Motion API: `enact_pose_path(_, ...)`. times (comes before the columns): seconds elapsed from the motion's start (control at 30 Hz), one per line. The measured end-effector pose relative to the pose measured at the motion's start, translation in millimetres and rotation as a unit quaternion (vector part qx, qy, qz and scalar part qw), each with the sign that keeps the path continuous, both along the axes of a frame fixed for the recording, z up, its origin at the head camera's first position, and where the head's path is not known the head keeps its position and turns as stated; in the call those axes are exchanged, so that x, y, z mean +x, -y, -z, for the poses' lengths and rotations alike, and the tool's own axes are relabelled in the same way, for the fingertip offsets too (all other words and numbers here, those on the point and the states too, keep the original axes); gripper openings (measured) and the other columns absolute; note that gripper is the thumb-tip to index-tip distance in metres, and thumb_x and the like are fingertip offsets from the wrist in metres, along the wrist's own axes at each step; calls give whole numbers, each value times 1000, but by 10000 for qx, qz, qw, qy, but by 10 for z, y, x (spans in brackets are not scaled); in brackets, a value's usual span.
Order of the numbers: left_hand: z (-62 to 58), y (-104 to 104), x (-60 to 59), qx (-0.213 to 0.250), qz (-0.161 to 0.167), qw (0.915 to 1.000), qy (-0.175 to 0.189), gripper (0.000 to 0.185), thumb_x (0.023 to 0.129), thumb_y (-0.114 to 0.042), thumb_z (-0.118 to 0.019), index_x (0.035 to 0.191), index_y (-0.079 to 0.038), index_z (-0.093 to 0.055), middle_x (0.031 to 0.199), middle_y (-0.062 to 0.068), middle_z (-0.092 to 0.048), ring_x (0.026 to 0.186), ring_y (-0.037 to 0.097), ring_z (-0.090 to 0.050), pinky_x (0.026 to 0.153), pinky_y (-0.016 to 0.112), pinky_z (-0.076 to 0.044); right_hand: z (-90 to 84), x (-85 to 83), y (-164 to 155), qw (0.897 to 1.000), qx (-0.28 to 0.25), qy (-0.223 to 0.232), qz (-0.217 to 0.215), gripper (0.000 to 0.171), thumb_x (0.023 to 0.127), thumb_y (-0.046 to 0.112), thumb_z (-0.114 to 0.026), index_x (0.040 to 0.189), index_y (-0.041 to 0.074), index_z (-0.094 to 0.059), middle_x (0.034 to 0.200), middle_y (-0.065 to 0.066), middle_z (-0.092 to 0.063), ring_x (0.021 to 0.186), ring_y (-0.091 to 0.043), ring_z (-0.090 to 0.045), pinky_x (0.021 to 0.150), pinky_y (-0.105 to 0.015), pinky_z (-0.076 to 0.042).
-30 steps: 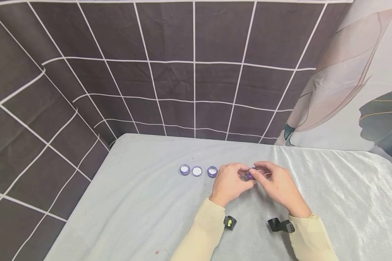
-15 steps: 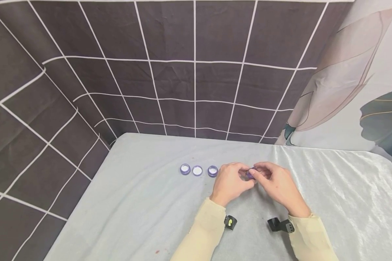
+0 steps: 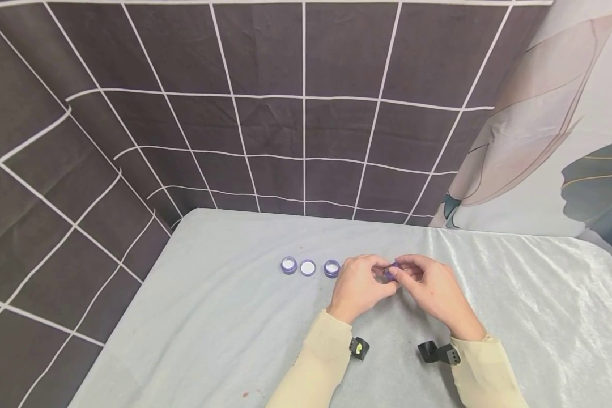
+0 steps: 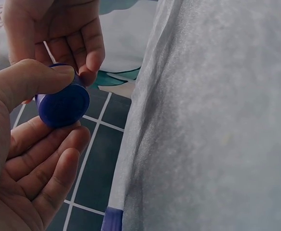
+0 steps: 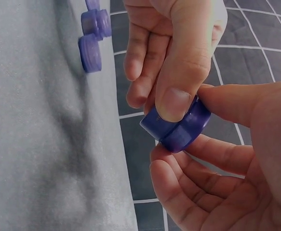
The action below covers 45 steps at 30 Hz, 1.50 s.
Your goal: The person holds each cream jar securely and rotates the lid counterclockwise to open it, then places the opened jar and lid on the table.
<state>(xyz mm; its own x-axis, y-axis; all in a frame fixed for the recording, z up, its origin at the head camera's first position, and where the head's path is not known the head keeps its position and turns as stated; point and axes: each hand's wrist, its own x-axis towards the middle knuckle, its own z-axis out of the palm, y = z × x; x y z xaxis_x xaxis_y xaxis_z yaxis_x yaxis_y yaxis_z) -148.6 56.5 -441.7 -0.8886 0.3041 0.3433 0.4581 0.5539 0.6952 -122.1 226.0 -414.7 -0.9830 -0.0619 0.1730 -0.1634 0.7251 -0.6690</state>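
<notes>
A small purple screw-lid jar (image 5: pixel 153 126) is held between both hands above the table. My left hand (image 3: pixel 359 286) pinches its narrower body, thumb on the side and fingers beneath. The jar's round flat end (image 4: pixel 65 108) shows in the left wrist view. My right hand (image 3: pixel 436 292) pinches the wider, ridged lid (image 5: pixel 188 130) between thumb and fingers. Just left of the hands, a purple pot with a whitish inside (image 3: pixel 331 268) stands on the table. Beyond it lie a flat purple-rimmed white disc like an upturned lid (image 3: pixel 308 267) and another purple pot (image 3: pixel 288 264).
A pale grey velvety cloth (image 3: pixel 209 317) covers the table. Behind and to the left hangs a dark fabric with a white grid (image 3: pixel 265 124); a leaf-patterned cloth (image 3: pixel 530 153) hangs at the right. Each wrist bears a small black camera mount (image 3: pixel 359 348).
The right hand's thumb and fingers have shifted slightly around the jar's lid. The left hand keeps its hold, and the pots on the table stay where they were.
</notes>
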Motion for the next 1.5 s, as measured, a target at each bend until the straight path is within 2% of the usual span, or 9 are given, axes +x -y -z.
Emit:
enact_pose_path(0.57, 4, 0, -3, 39, 47, 10000, 22, 28, 76, -30, -84, 100, -17, -79, 89, -11, -74, 75, -4, -63, 69, 9, -44, 4, 3, -7, 9998, 104, -122, -86, 31, 92, 27, -72, 111, 1, -71, 89, -2, -74, 77, -15, -70, 66, -26, -52)
enact_pose_path(1.5, -6, 0, -5, 66, 52, 9999, 81, 28, 75, -30, -84, 100, -18, -79, 89, -10, -75, 76, -3, -64, 72, 11, -44, -36, 25, -16, 9987, 11, -350, -375, 31, 93, 21, -71, 116, 2, -70, 100, -7, -74, 88, -26, -73, 76, -38, -54)
